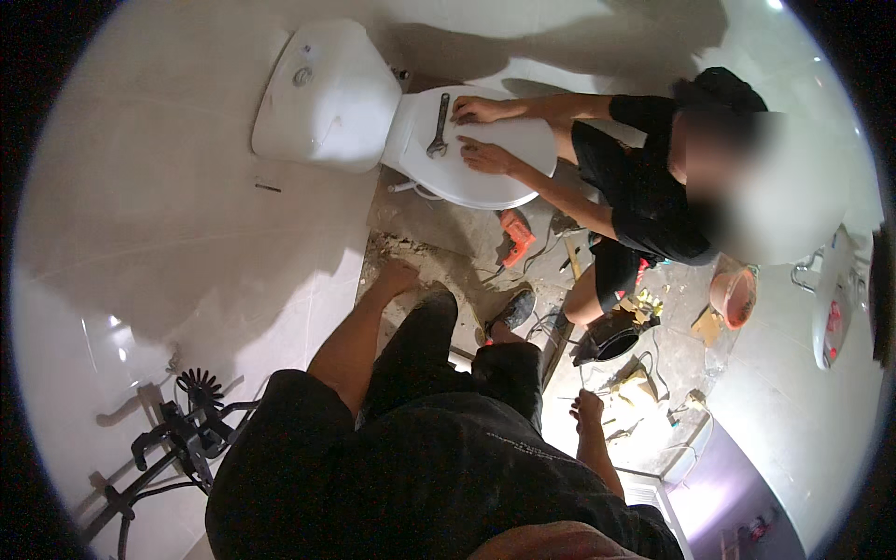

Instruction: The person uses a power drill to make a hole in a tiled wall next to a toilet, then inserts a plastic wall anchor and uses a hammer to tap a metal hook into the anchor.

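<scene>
Right hand out low on the right, fingers curled in, and here's a thin rod at its fingertips, on the near side of a black open-topped container! The rod's long axis runs nearly straight up the view, far end aimed at that container. Is it in the grasp, or just lying behind the fingers? Cannot tell: it's too fine, and the glare beside it washes out detail. Over to the left hand, at the foot of the wall by the crumbled rubble; its fingers are blurred together, so clenched or loose, there's no telling. The wearer's black shirt blocks the lower middle, with a bent knee between the two hands. Up top, the toilet lid points its rounded front rightward, away from the tank, and across it lies a wrench, handle up, head down. A co-worker leans in from the right, both hands resting on that lid, head partly smeared out. Just below the lid sits an orange drill. Farther right, an orange basin on the cluttered floor, a sink beyond; dark shower fittings crowd the lower left wall.
</scene>
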A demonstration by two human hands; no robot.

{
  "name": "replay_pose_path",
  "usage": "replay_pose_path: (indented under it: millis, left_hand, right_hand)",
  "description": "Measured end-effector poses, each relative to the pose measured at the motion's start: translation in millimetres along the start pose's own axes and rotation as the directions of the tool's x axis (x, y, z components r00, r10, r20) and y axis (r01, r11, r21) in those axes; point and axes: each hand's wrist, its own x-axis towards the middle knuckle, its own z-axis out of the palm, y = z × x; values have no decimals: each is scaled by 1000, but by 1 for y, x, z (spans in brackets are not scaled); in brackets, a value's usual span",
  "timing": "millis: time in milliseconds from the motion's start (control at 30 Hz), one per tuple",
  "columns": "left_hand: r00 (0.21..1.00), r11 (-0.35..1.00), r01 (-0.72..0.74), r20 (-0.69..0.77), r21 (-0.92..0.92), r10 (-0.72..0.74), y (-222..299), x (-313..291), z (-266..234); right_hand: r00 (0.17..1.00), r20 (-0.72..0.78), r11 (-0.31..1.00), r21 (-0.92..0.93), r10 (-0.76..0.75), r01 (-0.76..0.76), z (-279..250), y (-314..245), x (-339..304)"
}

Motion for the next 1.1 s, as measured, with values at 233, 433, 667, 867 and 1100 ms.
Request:
replay_pose_path:
  millis: [233, 433, 667, 867, 1100]
  left_hand:
    - [984, 983, -159, -101, -96, 149, 70, -37, -49]
    - [976, 959, -202, 118, 200, 181, -19, -4, -35]
    - [1000, 979, 13, -17, -205, -17, 15, -58, -89]
    - [998, 995, -52, -30, -89, 49, -47, -33, -99]
    - [921, 629, -364, 162, 687, 355, -3, -30, -130]
  right_hand:
    - [995, -97, 985, 174, 9, 8, -35, 44, -92]
    - [971, 44, 962, 156, -234, 225, 22, 31, -181]
    - [927, 20, 916, -145, -374, 373, 44, 51, -239]
    - [921, 7, 921, 37, -388, 388, 26, 112, -206]
    - [659, 161, 196, -880, -735, 433, 9, 215, -127]
